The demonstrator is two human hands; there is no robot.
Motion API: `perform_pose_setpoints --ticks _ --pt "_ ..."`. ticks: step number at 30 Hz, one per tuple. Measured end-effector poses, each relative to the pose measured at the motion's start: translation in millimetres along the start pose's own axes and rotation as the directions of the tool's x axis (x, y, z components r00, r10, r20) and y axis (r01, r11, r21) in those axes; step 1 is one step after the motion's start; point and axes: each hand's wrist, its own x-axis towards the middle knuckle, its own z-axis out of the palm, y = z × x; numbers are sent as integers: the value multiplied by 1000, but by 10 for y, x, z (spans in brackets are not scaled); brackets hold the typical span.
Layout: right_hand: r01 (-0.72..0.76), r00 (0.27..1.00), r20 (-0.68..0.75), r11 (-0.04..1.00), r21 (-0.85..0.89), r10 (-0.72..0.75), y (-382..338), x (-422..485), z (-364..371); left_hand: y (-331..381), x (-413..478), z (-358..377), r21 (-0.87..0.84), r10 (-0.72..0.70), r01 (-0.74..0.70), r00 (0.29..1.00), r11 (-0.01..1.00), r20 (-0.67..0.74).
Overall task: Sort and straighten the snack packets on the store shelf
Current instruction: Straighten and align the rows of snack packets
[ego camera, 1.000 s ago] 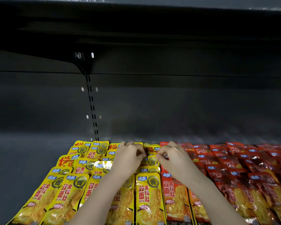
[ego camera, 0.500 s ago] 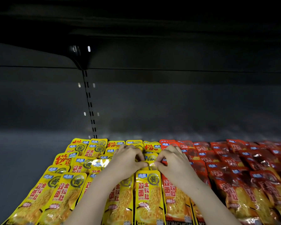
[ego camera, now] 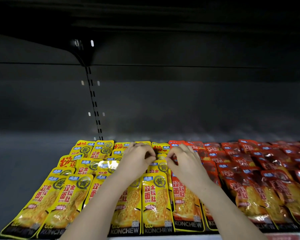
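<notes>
1. Shelf (ego camera: 24, 161): a dark store shelf, bare at its left end. The snack packets lie flat in columns running front to back. Each packet overlaps the one behind it, so every label top stays readable.
2. Yellow packets (ego camera: 64, 196) fill the left-centre block and red packets (ego camera: 249, 187) fill the right. The colours meet along a border just right of the central yellow column.
3. Left hand (ego camera: 137, 161) and right hand (ego camera: 184, 163) reach in side by side over that central column. Both grips are closed, the thumbs and curled fingers pinching opposite edges of the pinched packet (ego camera: 160, 155). Knuckles partly hide the exact contact.
4. The pinched packet lies mid-depth in its column, between the two hands and behind the front packet (ego camera: 156, 201).
5. Holding both edges at once probably lets the thin, slippery pouch be squared to its column without twisting. It would also keep the pouch from sliding across onto the red side.
6. Judged from the layout, the central column is nearly aligned. The leftmost yellow columns slant outward and look unstraightened.
</notes>
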Motion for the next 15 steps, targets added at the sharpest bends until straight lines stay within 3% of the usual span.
perform_pose_setpoints --ticks 4,10,15 --pt "19 1000 -17 998 63 -18 -78 -63 -176 54 -9 -221 -2 7 -7 998 1000 -57" --pt "95 985 145 995 -38 -89 -207 -275 -95 42 -269 -367 253 -39 -15 978 967 206" --pt "87 991 106 996 -7 -86 -201 -338 36 1 -409 -240 270 -46 -9 980 963 195"
